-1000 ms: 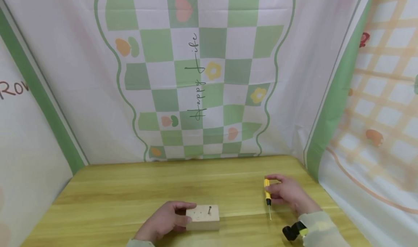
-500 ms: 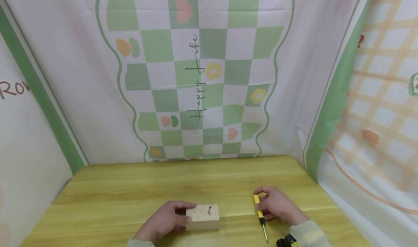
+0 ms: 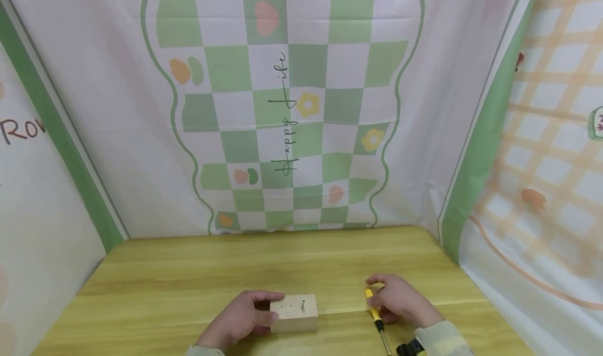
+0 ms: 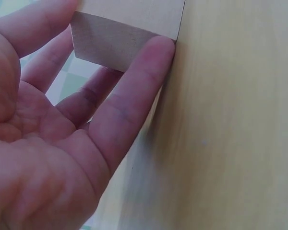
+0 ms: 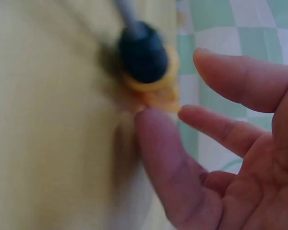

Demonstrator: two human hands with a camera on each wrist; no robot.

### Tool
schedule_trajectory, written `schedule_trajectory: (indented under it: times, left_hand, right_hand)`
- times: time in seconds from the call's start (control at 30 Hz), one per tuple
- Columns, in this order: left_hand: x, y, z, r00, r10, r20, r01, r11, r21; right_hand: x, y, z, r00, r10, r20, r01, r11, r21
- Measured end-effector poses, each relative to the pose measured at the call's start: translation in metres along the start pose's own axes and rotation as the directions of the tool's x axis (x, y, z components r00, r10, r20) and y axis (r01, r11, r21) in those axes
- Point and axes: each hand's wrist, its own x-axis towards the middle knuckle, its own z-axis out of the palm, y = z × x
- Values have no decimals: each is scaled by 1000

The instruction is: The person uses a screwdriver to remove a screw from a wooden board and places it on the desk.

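Note:
A pale wooden block [image 3: 294,322] lies on the table in the head view, with several small dark marks on its top. A thin screw [image 3: 303,304] stands up from the block near its right end. My left hand [image 3: 240,314] grips the block's left end between thumb and fingers; the left wrist view shows the thumb [image 4: 139,86] against a lower corner. My right hand [image 3: 398,301] is beside a yellow-handled screwdriver [image 3: 374,311], whose shaft points toward me. In the right wrist view the fingers are spread, the thumb [image 5: 161,139] right at the blurred handle and the forefinger apart from it.
The wooden table [image 3: 226,262] runs back to a green-and-white checked curtain [image 3: 308,136]. An orange-checked cloth [image 3: 556,136] hangs at the right. A black wrist camera [image 3: 409,348] sits under the right sleeve.
My right hand moved left and nearer with the screwdriver, then its forefinger came away from the handle end. My left hand and the block stayed in place.

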Motion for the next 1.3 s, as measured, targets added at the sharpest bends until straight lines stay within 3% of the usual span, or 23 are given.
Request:
schedule_trajectory:
  times: [0.13, 0.2, 0.27, 0.3, 0.4, 0.5, 0.6, 0.63, 0.77, 1.03, 1.17, 1.3]
  left_hand:
    - [0, -1, 0, 1000, -4, -2, 4, 1000, -2]
    - [1, -1, 0, 1000, -6, -4, 6, 1000, 4]
    - [1, -1, -1, 1000, -9, -5, 9, 1000, 10]
    - [2, -1, -1, 1000, -8, -6, 8, 1000, 14]
    - [3, -1, -1, 1000, -7, -9, 8, 1000, 25]
    - [3, -2, -2, 1000, -4, -12, 4, 1000, 30]
    - [4, -2, -2, 1000, -9, -14, 9, 1000, 28]
    - [4, -3, -2, 1000, -10, -14, 10, 1000, 26]
    - [5, -3, -2, 1000, -15, -19, 16, 1000, 22]
    - [4, -3, -1, 1000, -10, -20, 10, 1000, 11]
    - [4, -1, -1, 1000, -11, -22, 12, 1000, 20]
    - [5, -2, -1, 1000, -13, -19, 13, 999, 30]
  right_hand:
    - [0, -9, -5, 995, 6, -100, 0, 998, 61]
    - [0, -14, -7, 987, -15, -159, 40, 986, 160]
    - [0, -20, -8, 980, -39, -197, 95, 953, 286]
    - [0, -22, -7, 977, -53, -206, 125, 926, 356]
    - [-1, -30, -1, 981, -62, -184, 159, 804, 573]
    - [-1, -36, 9, 988, -90, -122, 150, 694, 704]
    - [-1, -38, 22, 991, -123, -48, 115, 630, 768]
    - [-1, -38, 27, 990, -137, -23, 104, 623, 775]
    - [1, -36, 44, 979, -188, 78, 61, 639, 767]
    - [3, -28, 74, 921, -247, 300, 7, 783, 622]
    - [3, -28, 85, 902, -254, 350, 3, 814, 581]
    - [2, -31, 91, 903, -242, 355, 14, 843, 538]
